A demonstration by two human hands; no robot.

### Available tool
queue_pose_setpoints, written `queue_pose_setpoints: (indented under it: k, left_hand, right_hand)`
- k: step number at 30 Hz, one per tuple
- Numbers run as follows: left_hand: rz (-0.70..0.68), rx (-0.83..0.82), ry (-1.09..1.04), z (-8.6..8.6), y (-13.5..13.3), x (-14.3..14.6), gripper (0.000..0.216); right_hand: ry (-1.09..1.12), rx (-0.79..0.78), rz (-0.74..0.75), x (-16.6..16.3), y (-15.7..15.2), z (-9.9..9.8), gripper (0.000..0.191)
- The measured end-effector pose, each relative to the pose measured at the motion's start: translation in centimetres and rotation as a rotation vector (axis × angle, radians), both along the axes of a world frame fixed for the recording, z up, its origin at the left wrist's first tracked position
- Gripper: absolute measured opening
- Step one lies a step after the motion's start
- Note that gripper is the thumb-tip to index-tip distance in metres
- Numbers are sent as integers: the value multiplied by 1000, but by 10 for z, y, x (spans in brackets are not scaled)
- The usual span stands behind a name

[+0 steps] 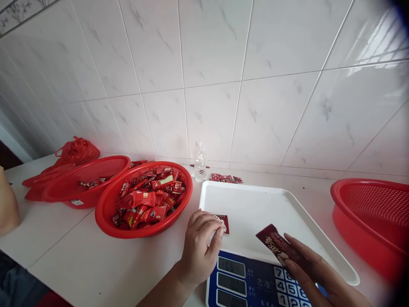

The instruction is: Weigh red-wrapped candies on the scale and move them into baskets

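Observation:
My left hand (pixel 200 247) rests at the near left corner of the white scale tray (pixel 255 204), its fingers curled on a small dark red candy packet (pixel 223 222) that lies on the tray. My right hand (pixel 315 268) is over the blue scale keypad (pixel 255 281), fingers stretched flat along a second dark red packet (pixel 274 244) that sticks out over the tray's front edge. Left of the tray, a red mesh basket (pixel 107 213) is full of red wrapped candies (pixel 150 198).
A second red basket (pixel 92 170) with a few candies sits behind the full one, beside red plastic bags (pixel 76 150). A clear bottle (pixel 200 162) and loose packets (pixel 226 178) stand by the tiled wall. Another red basket (pixel 370 213) is at right. Another person's arm (pixel 8 204) is at far left.

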State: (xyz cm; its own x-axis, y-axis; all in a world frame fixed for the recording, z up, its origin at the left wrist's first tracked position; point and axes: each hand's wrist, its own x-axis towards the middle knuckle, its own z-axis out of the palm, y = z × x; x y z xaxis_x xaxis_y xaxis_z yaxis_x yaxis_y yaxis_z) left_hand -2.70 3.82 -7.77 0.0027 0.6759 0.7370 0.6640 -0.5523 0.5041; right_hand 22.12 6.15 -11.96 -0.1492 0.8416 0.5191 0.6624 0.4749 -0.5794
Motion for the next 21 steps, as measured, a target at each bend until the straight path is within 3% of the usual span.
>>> queue_pose_setpoints:
  k: [3, 6, 10, 13, 18, 21]
  left_hand:
    - [-4, -32, 24, -1, 0, 0, 15]
    - [1, -70, 70, -1, 0, 1, 14]
    - [16, -87, 180, 3, -4, 4, 15]
    - [48, -100, 300, 7, -7, 1, 16]
    - [168, -211, 474, 23, -9, -38, 22]
    - [314, -385, 470, 42, -6, -77, 26]
  right_hand:
    - [68, -79, 57, -9, 1, 6, 53]
    - [134, -59, 171, -20, 1, 20, 53]
    - [-63, 129, 245, -29, 2, 36, 46]
    - [-248, 303, 255, -31, 3, 38, 40]
    - [-390, 459, 250, -27, 7, 24, 32]
    - [-411, 488, 259, -23, 10, 19, 31]
